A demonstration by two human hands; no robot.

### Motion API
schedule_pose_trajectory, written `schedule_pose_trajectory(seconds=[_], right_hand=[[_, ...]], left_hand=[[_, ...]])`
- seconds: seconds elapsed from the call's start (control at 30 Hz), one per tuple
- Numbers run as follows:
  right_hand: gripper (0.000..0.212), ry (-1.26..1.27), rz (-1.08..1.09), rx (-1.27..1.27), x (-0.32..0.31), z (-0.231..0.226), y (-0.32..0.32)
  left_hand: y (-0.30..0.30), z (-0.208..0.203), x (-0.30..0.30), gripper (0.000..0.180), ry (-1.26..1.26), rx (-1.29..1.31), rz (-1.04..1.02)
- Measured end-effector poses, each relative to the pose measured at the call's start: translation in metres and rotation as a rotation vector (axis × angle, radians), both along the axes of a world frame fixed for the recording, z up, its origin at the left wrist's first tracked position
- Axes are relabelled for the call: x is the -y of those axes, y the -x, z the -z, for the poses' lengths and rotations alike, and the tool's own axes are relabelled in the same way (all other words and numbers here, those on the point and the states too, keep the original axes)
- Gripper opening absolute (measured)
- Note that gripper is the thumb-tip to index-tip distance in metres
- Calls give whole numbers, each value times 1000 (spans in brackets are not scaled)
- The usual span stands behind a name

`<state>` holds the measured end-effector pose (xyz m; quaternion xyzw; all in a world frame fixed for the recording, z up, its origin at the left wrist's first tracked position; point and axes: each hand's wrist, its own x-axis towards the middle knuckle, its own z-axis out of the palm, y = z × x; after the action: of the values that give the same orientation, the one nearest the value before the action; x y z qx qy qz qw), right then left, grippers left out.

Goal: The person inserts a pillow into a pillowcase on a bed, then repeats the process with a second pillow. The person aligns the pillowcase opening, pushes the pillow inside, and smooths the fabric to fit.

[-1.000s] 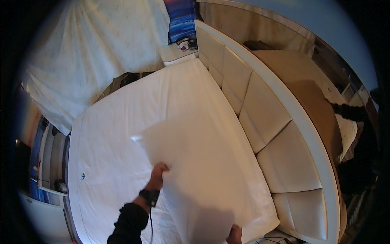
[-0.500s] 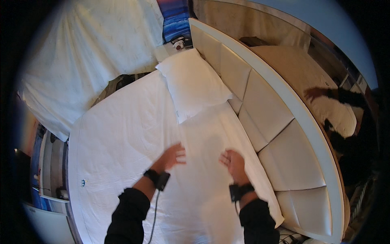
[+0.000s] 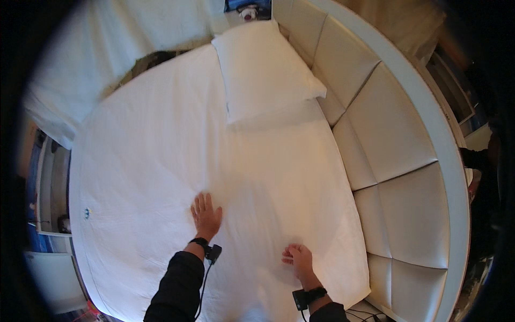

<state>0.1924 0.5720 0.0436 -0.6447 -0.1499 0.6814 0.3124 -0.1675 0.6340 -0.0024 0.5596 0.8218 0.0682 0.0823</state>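
Note:
A white sheet (image 3: 155, 145) covers the bed, with fine wrinkles around its middle. My left hand (image 3: 206, 216) lies flat on the sheet or just over it, palm down with its fingers spread. To its right and nearer to me, my right hand (image 3: 299, 258) is above the sheet, its fingers loosely curved and apart, holding nothing. A white pillow (image 3: 268, 70) rests at the far end of the bed against the headboard. Each wrist wears a black strap with a small box and a cable.
The padded cream headboard (image 3: 397, 123) with a pale frame runs along the right side. Pale drapery (image 3: 107, 48) hangs at the far left. A bedside table with small items stands beyond the pillow. Cables (image 3: 370, 315) lie at the lower right, by the bed corner.
My left hand has come down to the sheet and its fingers have spread. My right hand has moved nearer to me. The view has tilted downward, so the mirror shows less.

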Motion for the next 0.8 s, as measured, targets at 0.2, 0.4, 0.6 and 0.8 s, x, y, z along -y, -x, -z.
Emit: schedule_pose_trajectory(seconds=[0.2, 0.4, 0.6, 0.8], right_hand=[[26, -126, -127, -10, -111, -6, 39], [26, -306, -94, -130, -266, -11, 105], [51, -349, -29, -210, -394, -10, 173], [92, -329, 136, -289, -483, -19, 196]], left_hand=[[6, 39, 7, 83, -60, -49, 25], [14, 49, 5, 82, -22, 6, 37], [22, 56, 10, 80, 74, 56, 30], [27, 66, 14, 80, 125, 143, 15]])
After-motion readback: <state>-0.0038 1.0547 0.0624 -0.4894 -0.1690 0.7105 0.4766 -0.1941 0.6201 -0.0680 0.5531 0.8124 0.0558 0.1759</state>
